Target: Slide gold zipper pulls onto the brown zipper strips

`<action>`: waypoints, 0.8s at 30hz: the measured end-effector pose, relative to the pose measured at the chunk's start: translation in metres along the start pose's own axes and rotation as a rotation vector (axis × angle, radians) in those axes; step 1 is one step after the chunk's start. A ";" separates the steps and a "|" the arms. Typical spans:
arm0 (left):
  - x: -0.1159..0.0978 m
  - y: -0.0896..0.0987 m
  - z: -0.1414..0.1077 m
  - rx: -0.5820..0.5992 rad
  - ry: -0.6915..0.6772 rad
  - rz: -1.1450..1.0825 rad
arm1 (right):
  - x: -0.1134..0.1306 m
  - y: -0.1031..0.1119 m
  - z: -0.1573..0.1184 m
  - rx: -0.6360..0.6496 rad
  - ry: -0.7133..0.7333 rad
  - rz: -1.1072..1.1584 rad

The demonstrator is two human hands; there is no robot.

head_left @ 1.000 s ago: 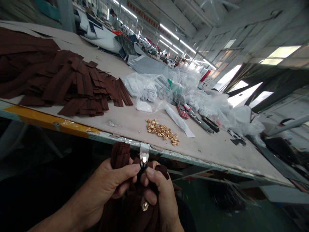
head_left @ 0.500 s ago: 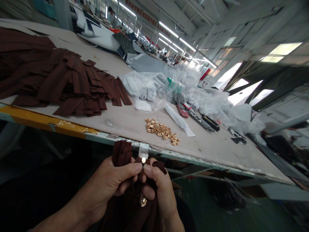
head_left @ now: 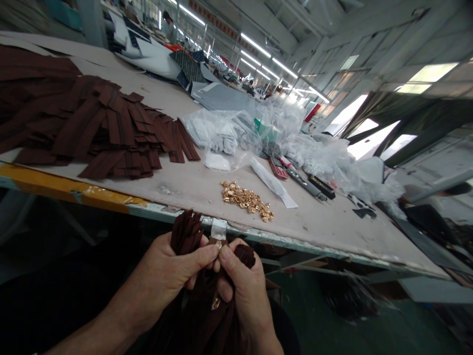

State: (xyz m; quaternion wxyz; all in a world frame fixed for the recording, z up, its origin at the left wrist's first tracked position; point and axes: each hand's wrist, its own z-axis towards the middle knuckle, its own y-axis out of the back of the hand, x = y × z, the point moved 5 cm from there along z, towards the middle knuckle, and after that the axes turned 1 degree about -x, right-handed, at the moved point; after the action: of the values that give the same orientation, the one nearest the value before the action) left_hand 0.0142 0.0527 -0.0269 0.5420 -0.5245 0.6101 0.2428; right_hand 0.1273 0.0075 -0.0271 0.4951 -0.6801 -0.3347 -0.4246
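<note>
My left hand (head_left: 162, 278) is closed around a bundle of brown zipper strips (head_left: 185, 230), whose ends fan out above the fingers. More brown zipper strips (head_left: 245, 253) stick up from my right hand (head_left: 246, 286), which is also closed. Both thumbs meet at a small gold zipper slider (head_left: 219, 244), mostly covered by the fingertips, on the end of a brown strip. Just above it, a piece of clear tape (head_left: 219, 229) wraps the table edge. Lower down, another gold slider (head_left: 216, 302) shows among strips hanging below my right fingers.
Gold zipper sliders (head_left: 246, 199) lie heaped near the table's front edge. A large pile of brown zipper strips (head_left: 92, 123) covers the left side. Clear plastic bags (head_left: 221, 130), a white paper strip (head_left: 273, 183) and a grey cutter (head_left: 303, 180) lie farther back.
The gold slider between my thumbs stood out above the fingertips before; now the fingers cover most of it. The strip ends in my left hand have spread and tilted slightly.
</note>
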 end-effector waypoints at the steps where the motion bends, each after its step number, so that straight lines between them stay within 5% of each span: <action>1: 0.002 0.001 0.000 -0.001 0.010 -0.010 | 0.002 0.001 0.000 -0.005 0.006 -0.053; 12: 0.012 -0.001 -0.004 0.011 0.042 -0.018 | 0.037 -0.002 0.008 -0.080 0.158 -0.628; 19: 0.010 -0.005 0.000 -0.034 0.170 -0.209 | 0.072 -0.022 0.019 -0.337 0.541 -1.168; 21: 0.009 -0.007 0.001 -0.016 0.190 -0.235 | 0.081 -0.025 0.026 -0.375 0.576 -1.205; 24: 0.006 -0.008 0.001 -0.008 0.203 -0.251 | 0.082 -0.026 0.034 -0.223 0.488 -1.003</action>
State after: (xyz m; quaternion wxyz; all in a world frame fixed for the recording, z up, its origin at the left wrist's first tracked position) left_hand 0.0225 0.0484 -0.0301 0.5016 -0.6205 0.5904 0.1216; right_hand 0.1470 0.0503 0.0528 0.2211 -0.3682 -0.4457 -0.7855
